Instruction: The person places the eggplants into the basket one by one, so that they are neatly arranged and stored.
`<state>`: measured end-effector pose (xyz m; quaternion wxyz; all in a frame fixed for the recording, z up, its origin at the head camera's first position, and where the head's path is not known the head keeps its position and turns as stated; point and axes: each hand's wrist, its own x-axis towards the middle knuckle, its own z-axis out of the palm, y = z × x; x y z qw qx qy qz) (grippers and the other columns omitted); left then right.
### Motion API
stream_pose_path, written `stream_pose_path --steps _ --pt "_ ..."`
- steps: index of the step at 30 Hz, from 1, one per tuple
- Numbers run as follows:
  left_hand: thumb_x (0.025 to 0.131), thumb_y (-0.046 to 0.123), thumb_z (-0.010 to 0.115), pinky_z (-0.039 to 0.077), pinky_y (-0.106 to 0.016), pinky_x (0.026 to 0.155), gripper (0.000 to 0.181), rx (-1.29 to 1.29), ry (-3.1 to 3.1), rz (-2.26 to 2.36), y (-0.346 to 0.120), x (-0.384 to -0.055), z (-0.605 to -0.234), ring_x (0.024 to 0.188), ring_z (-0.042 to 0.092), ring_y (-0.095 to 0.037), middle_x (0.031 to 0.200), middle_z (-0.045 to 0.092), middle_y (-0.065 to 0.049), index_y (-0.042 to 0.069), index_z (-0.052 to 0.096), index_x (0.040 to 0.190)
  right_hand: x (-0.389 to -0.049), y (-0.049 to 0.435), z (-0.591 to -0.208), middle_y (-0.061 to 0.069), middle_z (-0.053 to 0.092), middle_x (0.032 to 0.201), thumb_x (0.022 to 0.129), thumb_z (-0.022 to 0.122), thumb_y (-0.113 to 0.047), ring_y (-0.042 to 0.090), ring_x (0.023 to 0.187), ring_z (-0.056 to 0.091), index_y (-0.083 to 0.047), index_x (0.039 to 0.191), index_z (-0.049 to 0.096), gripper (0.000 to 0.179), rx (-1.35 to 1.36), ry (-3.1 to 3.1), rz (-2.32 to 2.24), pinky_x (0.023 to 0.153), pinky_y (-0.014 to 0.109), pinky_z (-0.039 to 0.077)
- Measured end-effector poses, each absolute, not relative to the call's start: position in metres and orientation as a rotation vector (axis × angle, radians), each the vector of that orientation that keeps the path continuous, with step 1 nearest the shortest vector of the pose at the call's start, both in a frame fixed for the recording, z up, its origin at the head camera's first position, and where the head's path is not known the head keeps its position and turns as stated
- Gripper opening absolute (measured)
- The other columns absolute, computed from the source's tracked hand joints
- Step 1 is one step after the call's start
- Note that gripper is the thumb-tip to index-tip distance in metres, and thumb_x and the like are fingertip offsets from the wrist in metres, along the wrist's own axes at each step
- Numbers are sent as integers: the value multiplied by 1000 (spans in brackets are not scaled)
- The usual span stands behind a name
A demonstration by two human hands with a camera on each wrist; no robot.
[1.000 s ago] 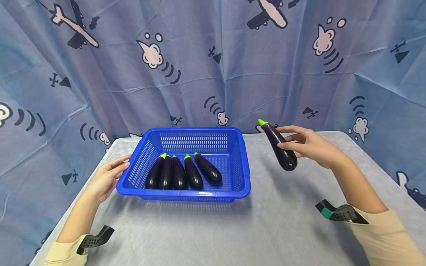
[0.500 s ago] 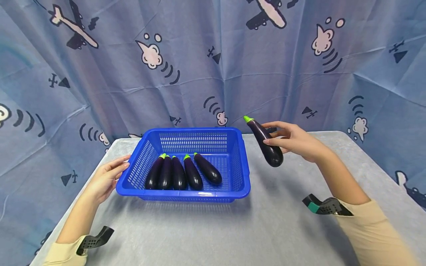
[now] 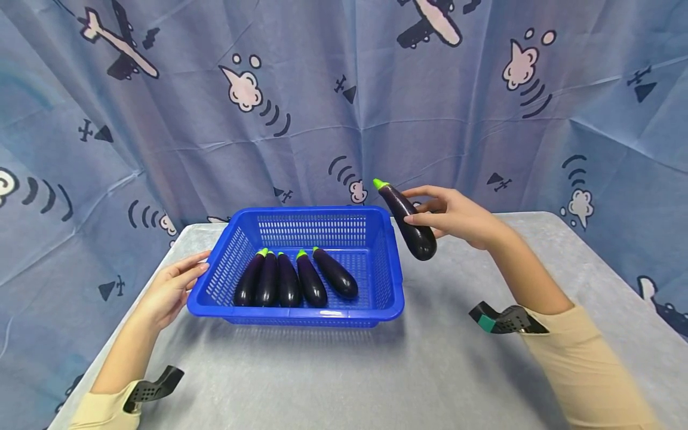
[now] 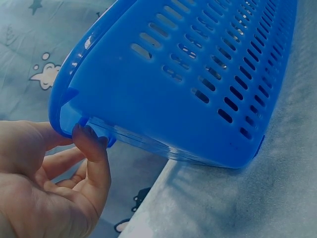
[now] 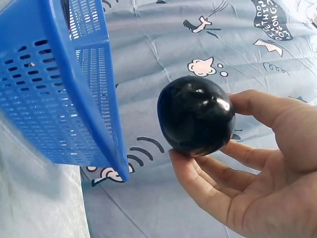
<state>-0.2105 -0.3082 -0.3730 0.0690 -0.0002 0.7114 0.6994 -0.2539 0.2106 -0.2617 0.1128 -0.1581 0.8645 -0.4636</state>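
My right hand [image 3: 457,216] grips a dark purple eggplant [image 3: 407,222] by its middle, up off the table just right of the basket. Its green stem end points up and left. In the right wrist view the rounded bottom of the eggplant [image 5: 196,116] faces the camera, between thumb and fingers. On the left, my left hand [image 3: 171,288] pinches the rim of the blue plastic basket [image 3: 301,313] between thumb and fingers; the left wrist view shows this hand [image 4: 59,173] at the rim's corner. Several eggplants [image 3: 289,280] lie side by side in the basket's left and middle part.
The basket stands on a grey table [image 3: 322,376], towards its back. A blue curtain [image 3: 312,119] printed with planes and clouds hangs right behind the table and along its sides. Black wrist mounts [image 3: 505,319] sit on both sleeves.
My right hand has carried the eggplant left and slightly up, from well right of the basket to beside its right rim. The left hand and the basket have stayed in place.
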Motion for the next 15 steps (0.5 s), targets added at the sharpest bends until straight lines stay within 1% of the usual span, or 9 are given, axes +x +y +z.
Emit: stream_pose_path --steps 3,5,10,15 --pt "111 18 56 64 -26 81 45 1 2151 2094 -308 -211 -373 96 73 -6 109 72 17 8 49 154 -257 205 -260 29 61 136 104 68 -26 26 103 72 -8 159 42 64 -462 2525 -1366 93 51 62" --pt "111 18 56 64 -25 81 46 0 2155 2089 -308 -211 -374 96 72 -5 109 71 17 7 48 155 -260 202 -259 29 61 137 104 68 -25 27 104 72 -8 159 42 63 -460 2518 -1370 95 52 62" --pt "111 19 56 64 -25 81 44 -9 2151 2089 -308 -211 -374 97 72 -5 109 71 18 9 49 154 -265 193 -255 29 60 140 104 68 -26 36 114 70 -9 159 43 62 -452 2506 -1371 100 58 58" --pt "111 19 56 64 -25 81 49 -8 2159 2080 -308 -211 -373 96 72 -5 109 71 17 6 45 156 -269 183 -251 29 58 143 104 68 -26 42 123 65 -8 159 42 64 -451 2496 -1366 104 62 54"
